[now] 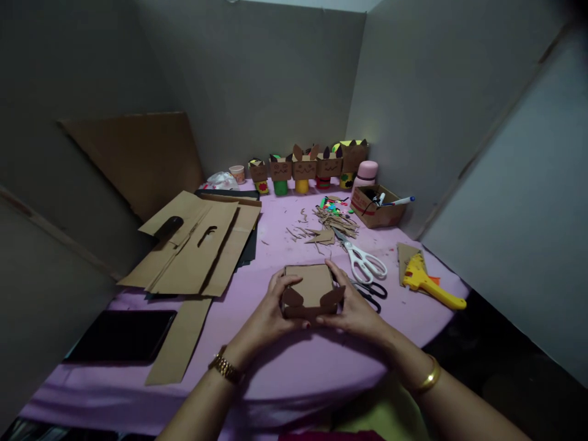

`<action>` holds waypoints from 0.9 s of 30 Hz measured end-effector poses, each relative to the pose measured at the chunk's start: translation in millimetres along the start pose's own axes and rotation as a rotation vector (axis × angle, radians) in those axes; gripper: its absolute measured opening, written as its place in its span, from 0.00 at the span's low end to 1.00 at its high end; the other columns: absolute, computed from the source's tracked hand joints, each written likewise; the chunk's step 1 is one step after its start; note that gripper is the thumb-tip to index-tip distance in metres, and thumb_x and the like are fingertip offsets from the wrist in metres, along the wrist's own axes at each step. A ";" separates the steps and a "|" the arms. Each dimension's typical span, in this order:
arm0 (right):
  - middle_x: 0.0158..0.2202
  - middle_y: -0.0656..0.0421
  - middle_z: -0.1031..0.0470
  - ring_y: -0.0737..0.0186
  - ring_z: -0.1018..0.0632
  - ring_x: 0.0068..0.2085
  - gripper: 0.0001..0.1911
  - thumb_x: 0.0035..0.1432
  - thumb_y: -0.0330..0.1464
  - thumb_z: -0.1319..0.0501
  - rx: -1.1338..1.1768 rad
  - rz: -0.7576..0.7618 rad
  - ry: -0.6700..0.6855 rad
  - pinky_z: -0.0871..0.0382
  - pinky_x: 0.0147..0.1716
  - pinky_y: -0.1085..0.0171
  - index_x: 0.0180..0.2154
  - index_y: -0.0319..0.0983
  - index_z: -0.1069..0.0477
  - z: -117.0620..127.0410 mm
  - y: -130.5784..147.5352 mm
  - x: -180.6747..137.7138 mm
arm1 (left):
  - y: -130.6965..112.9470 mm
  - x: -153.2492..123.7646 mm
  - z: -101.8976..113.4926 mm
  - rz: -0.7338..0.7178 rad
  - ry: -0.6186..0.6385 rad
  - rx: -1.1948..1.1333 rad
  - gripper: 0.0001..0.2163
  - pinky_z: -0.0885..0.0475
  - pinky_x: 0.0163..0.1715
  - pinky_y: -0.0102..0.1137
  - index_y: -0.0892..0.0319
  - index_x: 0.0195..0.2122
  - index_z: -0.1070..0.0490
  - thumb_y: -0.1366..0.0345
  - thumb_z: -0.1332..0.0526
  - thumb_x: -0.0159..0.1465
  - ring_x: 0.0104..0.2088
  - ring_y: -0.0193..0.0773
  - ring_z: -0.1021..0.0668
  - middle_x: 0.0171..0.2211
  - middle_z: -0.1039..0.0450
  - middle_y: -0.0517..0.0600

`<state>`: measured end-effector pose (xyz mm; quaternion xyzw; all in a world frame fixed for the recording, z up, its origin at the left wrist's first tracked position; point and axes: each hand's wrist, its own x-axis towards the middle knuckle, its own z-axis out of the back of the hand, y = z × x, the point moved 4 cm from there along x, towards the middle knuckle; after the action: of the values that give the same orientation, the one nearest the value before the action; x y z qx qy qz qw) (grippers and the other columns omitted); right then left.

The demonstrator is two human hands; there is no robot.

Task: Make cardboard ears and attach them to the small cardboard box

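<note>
A small square cardboard box (311,283) with two dark brown ear-shaped pieces on its near side is held between both hands, close to the table's front. My left hand (277,304) grips its left side, fingers over the top edge and thumb at the near bottom. Around the right side wraps my right hand (351,306), its thumb low on the near face. Just beyond the right hand lie black-handled scissors (375,289), partly hidden by it, and white-handled scissors (365,260). The underside of the box is hidden.
Cardboard sheets (197,245) and a black tablet-like device (122,335) cover the left. Cardboard scraps (337,222) lie mid-table. A yellow glue gun (429,283) and an open box of pens (383,211) stand right. Several box-headed animal figures (304,168) line the back, beside a pink bottle (366,171).
</note>
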<state>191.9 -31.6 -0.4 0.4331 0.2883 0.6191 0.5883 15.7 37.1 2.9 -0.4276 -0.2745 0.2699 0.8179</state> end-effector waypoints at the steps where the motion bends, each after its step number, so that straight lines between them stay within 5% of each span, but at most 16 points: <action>1: 0.65 0.47 0.50 0.48 0.46 0.66 0.58 0.39 0.34 0.28 -0.003 0.000 -0.004 0.51 0.63 0.51 0.66 0.39 0.58 0.1 0.1 0.0 | 0.6 -0.2 0.3 0.002 -0.002 -0.009 0.34 0.37 0.57 0.49 0.48 0.55 0.42 0.68 0.28 0.49 0.62 0.53 0.40 0.61 0.50 0.57; 21: 0.67 0.49 0.52 0.48 0.48 0.66 0.59 0.42 0.39 0.28 0.027 0.018 0.009 0.52 0.63 0.48 0.67 0.42 0.62 -2.7 -2.8 -1.7 | 3.8 -2.7 -1.4 -0.013 -0.044 -0.031 0.38 0.40 0.58 0.50 0.48 0.58 0.43 0.63 0.27 0.48 0.62 0.55 0.40 0.62 0.49 0.56; 27: 0.68 0.48 0.57 0.43 0.54 0.67 0.63 0.38 0.51 0.29 0.025 0.012 0.032 0.57 0.63 0.44 0.67 0.42 0.62 -0.9 -1.5 -6.8 | -1.6 -11.6 3.7 -0.036 -0.131 -0.051 0.46 0.51 0.62 0.52 0.46 0.65 0.57 0.47 0.32 0.50 0.67 0.57 0.54 0.68 0.65 0.57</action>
<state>191.3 -37.9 -3.5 0.4323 0.3028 0.6258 0.5743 5.4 30.5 3.5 -0.4246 -0.3418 0.2758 0.7917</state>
